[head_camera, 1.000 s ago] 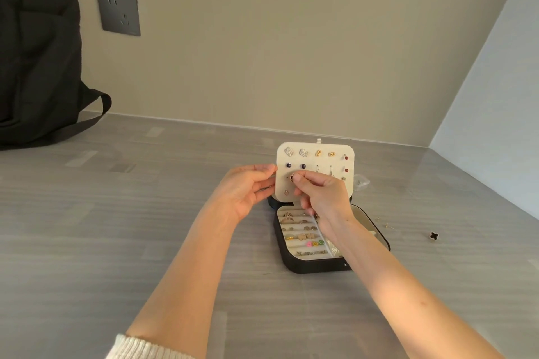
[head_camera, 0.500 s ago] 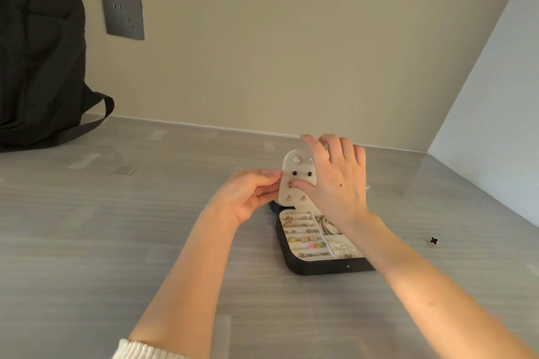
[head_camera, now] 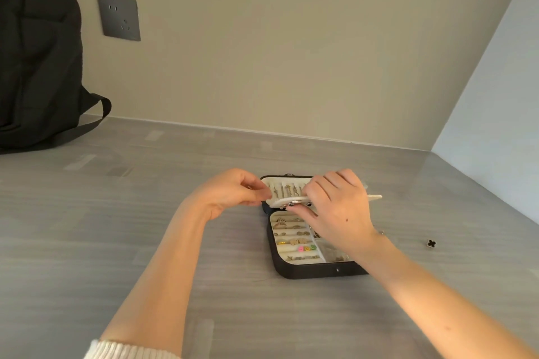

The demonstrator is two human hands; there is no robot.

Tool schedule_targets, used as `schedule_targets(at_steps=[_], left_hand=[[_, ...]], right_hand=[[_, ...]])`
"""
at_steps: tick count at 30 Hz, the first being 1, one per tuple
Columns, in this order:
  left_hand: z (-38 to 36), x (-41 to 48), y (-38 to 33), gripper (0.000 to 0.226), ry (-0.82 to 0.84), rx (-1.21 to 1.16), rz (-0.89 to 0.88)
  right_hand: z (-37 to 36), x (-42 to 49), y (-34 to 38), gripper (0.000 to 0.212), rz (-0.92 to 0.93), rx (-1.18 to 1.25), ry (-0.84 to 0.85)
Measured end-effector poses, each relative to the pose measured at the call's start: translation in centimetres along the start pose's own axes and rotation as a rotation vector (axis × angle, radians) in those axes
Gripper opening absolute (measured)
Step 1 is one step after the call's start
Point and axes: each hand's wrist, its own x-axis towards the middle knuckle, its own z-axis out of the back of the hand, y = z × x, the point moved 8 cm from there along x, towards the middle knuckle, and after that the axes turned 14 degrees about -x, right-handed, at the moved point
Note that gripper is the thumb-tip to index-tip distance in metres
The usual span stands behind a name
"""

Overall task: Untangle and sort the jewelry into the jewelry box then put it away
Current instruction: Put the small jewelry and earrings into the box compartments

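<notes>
Jewelry box lies open on the worktop, its white earring panel nearly level above the hinge, left hand pinching its left edge, right hand curled over its top. The panel looks light and stiff but stud-covered: best held by bare rims.

Soft even daylight, faint shadows, sharp focus — wide-angle bending at edges

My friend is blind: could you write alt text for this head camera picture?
The left hand and right hand hold a white earring card, tipped nearly flat, over an open black jewelry box on a grey table. A black clover charm lies to its right.
</notes>
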Motion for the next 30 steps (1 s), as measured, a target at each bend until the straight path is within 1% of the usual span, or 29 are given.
schedule_targets(at_steps=[2,5,8,10,12,14,16,19,21,24,28,30], left_hand=[[-0.2,0.2,-0.3,0.005,0.024,0.103,-0.028],[-0.1,0.6,-0.7,0.008,0.068,0.165,-0.044],[-0.9,1.1,-1.0,0.012,0.167,0.225,-0.030],[-1.5,1.3,-1.3,0.011,0.224,0.256,-0.037],[-1.9,1.7,-1.6,0.003,0.237,0.307,-0.059],[-1.9,2.1,-1.6,0.010,0.248,0.350,-0.076],[-2.2,2.5,-1.5,0.010,0.285,0.351,-0.069],[-2.5,2.7,-1.3,0.003,0.332,0.348,-0.048],[-2.7,2.9,-1.2,0.011,0.353,0.336,-0.051],[-3.2,3.2,-1.2,0.009,0.378,0.302,-0.057],[-3.3,3.7,-0.9,0.024,0.396,0.289,-0.055],[-3.5,3.6,-0.7,0.023,0.428,0.267,-0.045]], right_hand=[[0.4,-0.4,0.3,0.036,0.011,0.004,-0.050],[1.1,-0.8,0.6,0.036,0.008,-0.004,-0.103],[1.2,-0.8,0.7,0.039,0.012,-0.014,-0.115],[1.3,-0.9,0.7,0.039,0.010,-0.014,-0.121],[1.1,-1.0,0.6,0.039,-0.005,0.003,-0.113],[0.9,-1.0,0.4,0.037,-0.020,0.017,-0.103],[0.8,-1.1,0.3,0.034,-0.034,0.026,-0.100],[0.7,-1.1,0.2,0.034,-0.044,0.039,-0.103],[0.7,-1.1,0.1,0.034,-0.047,0.040,-0.101],[0.7,-1.1,0.1,0.034,-0.052,0.041,-0.100],[0.7,-1.1,0.0,0.035,-0.054,0.034,-0.081],[0.6,-1.1,0.0,0.036,-0.061,0.029,-0.076]])
